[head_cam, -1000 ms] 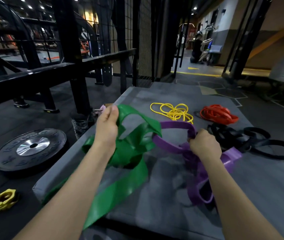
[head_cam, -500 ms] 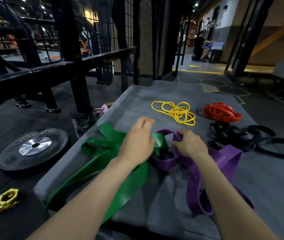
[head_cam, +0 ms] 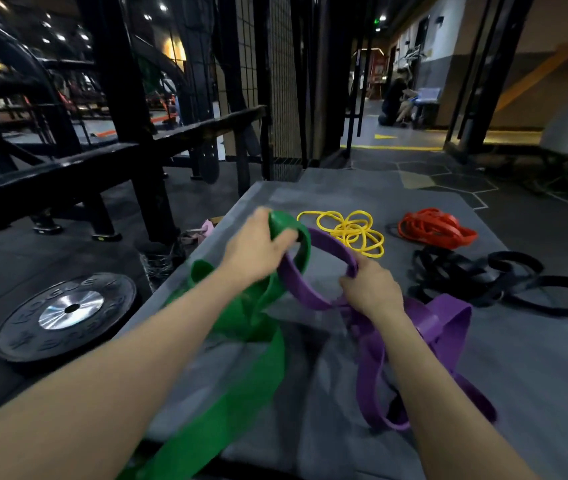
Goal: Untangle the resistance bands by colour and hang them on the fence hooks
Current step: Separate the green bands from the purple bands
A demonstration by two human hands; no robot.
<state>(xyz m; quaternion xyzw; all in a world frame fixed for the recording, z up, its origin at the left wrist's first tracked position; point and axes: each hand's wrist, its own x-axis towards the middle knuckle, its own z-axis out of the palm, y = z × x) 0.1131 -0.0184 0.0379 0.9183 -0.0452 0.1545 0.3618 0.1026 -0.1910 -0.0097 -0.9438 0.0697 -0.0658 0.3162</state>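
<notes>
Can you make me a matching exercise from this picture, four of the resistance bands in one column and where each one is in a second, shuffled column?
Column one:
1. green band
2. purple band
3. yellow bands
4. black bands

Column two:
A. lying loose on the grey mat, to the right, nearest the mat's right edge
B. gripped by the left hand
C. coiled on the mat, beyond both hands, beside the red bands
D. gripped by the right hand

Pairs: 1-B, 2-D, 3-C, 4-A
</notes>
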